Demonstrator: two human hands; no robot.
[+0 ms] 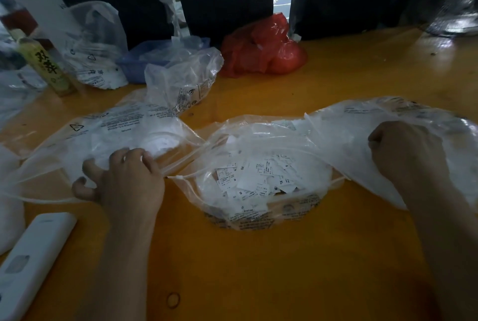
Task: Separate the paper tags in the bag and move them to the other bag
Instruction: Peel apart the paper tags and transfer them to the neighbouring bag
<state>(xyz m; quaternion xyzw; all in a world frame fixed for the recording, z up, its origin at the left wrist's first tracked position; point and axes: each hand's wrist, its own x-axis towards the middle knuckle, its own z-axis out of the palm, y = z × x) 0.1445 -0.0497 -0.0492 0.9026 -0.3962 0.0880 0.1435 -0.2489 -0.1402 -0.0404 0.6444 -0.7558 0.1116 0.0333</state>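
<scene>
My left hand (126,178) curls on left clear bag (124,129), pinning mouth open on counter (258,269). Right hand (403,150), fisted, bunches right bag (388,119) film, seemingly lifting it clear. Paper tags (258,178) heaped in middle bag (248,214), within reach.

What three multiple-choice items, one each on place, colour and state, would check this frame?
1. Where do the loose paper tags lie?
A. In the middle clear bag
B. In the red bag
C. On the bare table

2. What colour is the table?
A. Blue
B. Orange-yellow
C. White

3. What is the right hand doing?
A. Lying flat on the table
B. Holding a bottle
C. Gripping clear plastic

Answers: 1 A, size-marked tags show through its open mouth; 2 B, the bare tabletop shows it; 3 C, its fingers are curled into the right bag.
</scene>
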